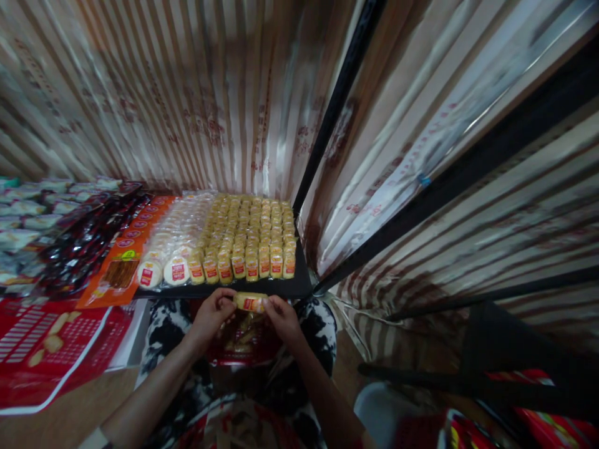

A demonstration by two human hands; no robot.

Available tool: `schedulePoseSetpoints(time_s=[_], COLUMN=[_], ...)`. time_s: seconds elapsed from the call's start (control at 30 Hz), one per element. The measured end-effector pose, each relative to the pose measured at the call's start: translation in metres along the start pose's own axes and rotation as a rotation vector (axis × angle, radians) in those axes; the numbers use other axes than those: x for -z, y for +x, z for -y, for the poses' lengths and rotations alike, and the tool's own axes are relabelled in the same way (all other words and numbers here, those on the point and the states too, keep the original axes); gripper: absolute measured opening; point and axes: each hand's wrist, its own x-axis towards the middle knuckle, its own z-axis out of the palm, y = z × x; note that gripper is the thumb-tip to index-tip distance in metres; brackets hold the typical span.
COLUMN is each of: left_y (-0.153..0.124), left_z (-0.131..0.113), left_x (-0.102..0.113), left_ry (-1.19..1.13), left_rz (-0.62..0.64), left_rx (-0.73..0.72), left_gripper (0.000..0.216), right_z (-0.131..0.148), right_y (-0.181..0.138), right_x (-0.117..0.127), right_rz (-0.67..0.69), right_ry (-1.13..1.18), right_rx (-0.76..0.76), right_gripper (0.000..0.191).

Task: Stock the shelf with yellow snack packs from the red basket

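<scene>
Between my left hand [215,312] and my right hand [282,317] is one small wrapped snack [250,302], yellow with a red label. Each hand pinches an end of it, so it lies crosswise. Below it, a dark red bag [243,349] sits between my knees with more yellow packets inside, dimly seen. Just beyond my hands, several rows of matching yellow snacks [253,240] stand upright on a black table [276,288]. To their left are rows of round white wrapped crackers [178,271] with red labels.
Further left lie an orange packet [119,265], dark shiny packets [82,252] and pale packets [28,218]. A red printed bag [60,349] hangs at the table's front left. Black poles [337,100] and striped sheeting [224,93] enclose the back and right. Red packages [556,424] lie at lower right.
</scene>
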Motion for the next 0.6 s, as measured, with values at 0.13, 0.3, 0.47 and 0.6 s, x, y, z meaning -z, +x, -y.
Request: schedulePoseSetpoints(time_s=[0.13, 0.3, 0.47, 0.6], left_y=[0.001, 0.001, 0.001, 0.002], left_z=[-0.001, -0.006, 0.004, 0.01], left_x=[-0.006, -0.011, -0.02, -0.033], left_ry=[0.078, 0.078, -0.114, -0.181], left_rz=[-0.011, -0.017, -0.001, 0.022], left_rx=[0.016, 0.022, 0.146, 0.176], left_gripper=[0.04, 0.036, 0.039, 0.04], right_z=[0.002, 0.015, 0.03, 0.038], right_y=[0.004, 0.008, 0.009, 0.007], right_x=[0.003, 0.01, 0.014, 0.009], right_rz=[-0.04, -0.066, 0.0, 0.027], right_ry=[-0.013, -0.037, 0.112, 0.247], right_rx=[-0.049, -0.002, 0.072, 0.13], right_gripper=[0.05, 0.051, 0.037, 0.035])
